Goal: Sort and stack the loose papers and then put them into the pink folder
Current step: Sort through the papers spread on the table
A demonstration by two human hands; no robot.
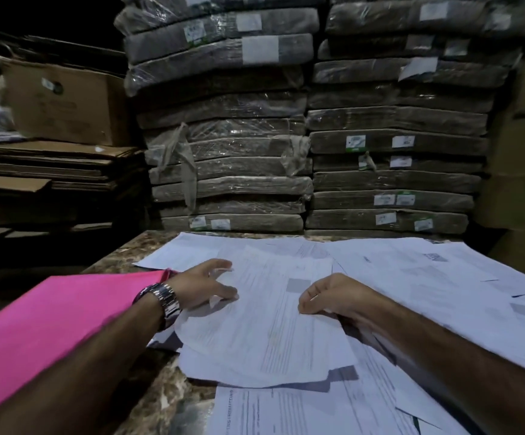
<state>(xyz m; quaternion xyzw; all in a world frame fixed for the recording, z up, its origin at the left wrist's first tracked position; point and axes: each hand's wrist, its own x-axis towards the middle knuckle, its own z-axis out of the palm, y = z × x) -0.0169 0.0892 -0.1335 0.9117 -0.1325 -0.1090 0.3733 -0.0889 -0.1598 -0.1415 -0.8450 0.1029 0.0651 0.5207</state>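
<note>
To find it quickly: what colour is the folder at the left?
The folder is bright pink, best seen in head view.

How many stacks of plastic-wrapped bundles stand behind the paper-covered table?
2. The left stack rises behind the table's far edge, beyond the loose papers; the right stack stands close beside it. Others may be hidden behind them.

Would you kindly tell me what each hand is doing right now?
Left hand: open, fingers spread on the loose papers.
Right hand: closed, pinching one sheet.
</note>
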